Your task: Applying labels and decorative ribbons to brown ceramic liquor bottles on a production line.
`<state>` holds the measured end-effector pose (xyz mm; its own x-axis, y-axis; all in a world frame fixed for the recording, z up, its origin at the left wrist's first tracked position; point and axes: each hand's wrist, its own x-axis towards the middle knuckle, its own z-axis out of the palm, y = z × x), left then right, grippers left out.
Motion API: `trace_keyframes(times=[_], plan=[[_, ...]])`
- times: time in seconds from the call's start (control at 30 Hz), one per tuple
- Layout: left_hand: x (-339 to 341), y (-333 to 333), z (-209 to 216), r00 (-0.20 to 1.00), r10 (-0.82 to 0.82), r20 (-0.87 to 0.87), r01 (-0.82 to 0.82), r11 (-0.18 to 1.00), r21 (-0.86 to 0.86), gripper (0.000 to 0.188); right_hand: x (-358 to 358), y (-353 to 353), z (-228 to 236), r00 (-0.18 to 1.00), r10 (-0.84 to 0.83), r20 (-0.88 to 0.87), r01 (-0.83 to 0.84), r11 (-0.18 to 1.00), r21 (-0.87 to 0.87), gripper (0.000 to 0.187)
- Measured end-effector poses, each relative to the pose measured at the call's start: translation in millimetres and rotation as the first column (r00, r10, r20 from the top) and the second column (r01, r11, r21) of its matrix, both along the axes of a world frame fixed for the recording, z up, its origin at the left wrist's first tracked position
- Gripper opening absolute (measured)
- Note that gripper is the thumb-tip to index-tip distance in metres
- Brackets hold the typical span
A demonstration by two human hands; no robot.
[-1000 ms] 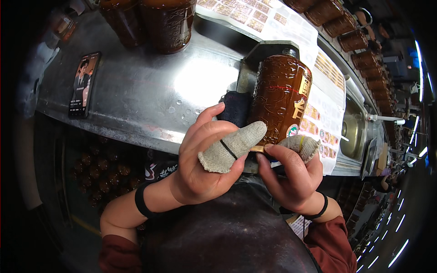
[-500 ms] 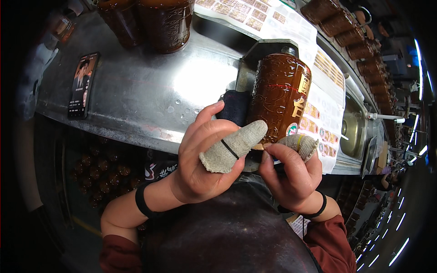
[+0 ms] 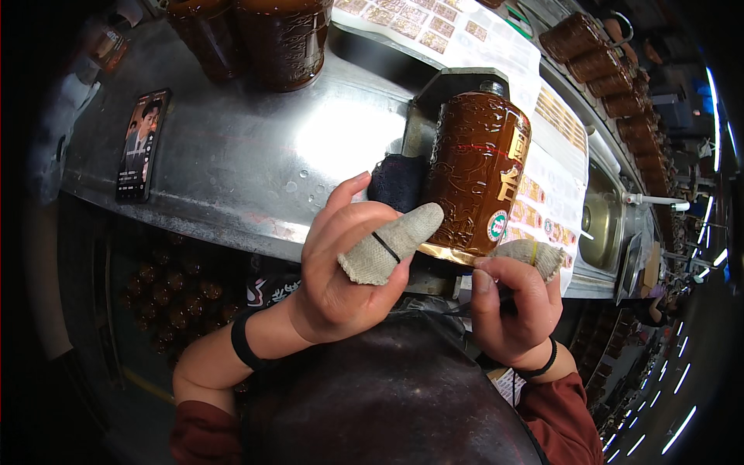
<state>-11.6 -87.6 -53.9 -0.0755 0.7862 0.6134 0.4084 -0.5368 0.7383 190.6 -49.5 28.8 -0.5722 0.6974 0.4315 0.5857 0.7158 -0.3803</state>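
A glossy brown bottle (image 3: pixel 474 163) with raised patterns, gold characters and a round green-and-white label lies tilted, its neck away from me. A thin gold strip (image 3: pixel 449 254) runs along its base edge. My left hand (image 3: pixel 349 260), with a grey cloth sleeve on the index finger, is closed at the strip's left end; that fingertip rests against the bottle. My right hand (image 3: pixel 515 298) pinches the strip's right end between thumb and index finger, and another cloth sleeve covers one of its fingers. A dark cloth pad (image 3: pixel 397 182) sits left of the bottle.
An angled metal support (image 3: pixel 418 116) stands beside the bottle on the steel table (image 3: pixel 232 155). Sticker sheets (image 3: pixel 496 46) spread along its far and right sides. A phone (image 3: pixel 142 147) lies at left, brown vessels (image 3: pixel 283 46) stand at the back, and a sink (image 3: pixel 601 213) is at right.
My right hand has moved right along the bottle's base, and more of the gold strip now shows between my hands. The green-and-white label is more exposed. My left hand has barely shifted.
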Motion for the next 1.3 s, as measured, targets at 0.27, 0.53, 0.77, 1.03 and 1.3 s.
trace_keyframes(times=[0.27,0.53,0.77,1.03,1.3], plan=[[-4.5,-1.6,3.7,0.997,-0.033,0.075,0.056,0.945,-0.321,0.063,19.2,-5.5,-4.5,0.993,-0.118,0.017,0.119,0.982,-0.145,0.006],[18.8,8.8,7.2,0.987,-0.058,0.152,0.125,0.87,-0.477,0.082,21.3,-4.8,-12.0,0.99,-0.137,-0.044,0.124,0.965,-0.23,0.015],[12.6,8.2,0.3,0.943,-0.057,0.328,0.217,0.853,-0.474,0.08,22.7,-3.8,-15.6,0.992,-0.116,-0.047,0.102,0.968,-0.229,0.018],[9.8,6.3,1.8,0.927,-0.076,0.368,0.246,0.863,-0.441,0.074,22.2,-4.1,-16.3,0.993,-0.111,-0.049,0.097,0.968,-0.231,0.018],[6.9,4.9,1.9,0.929,-0.041,0.369,0.223,0.855,-0.468,0.064,22.5,-3.8,-16.7,0.992,-0.117,-0.044,0.104,0.968,-0.227,0.018]])
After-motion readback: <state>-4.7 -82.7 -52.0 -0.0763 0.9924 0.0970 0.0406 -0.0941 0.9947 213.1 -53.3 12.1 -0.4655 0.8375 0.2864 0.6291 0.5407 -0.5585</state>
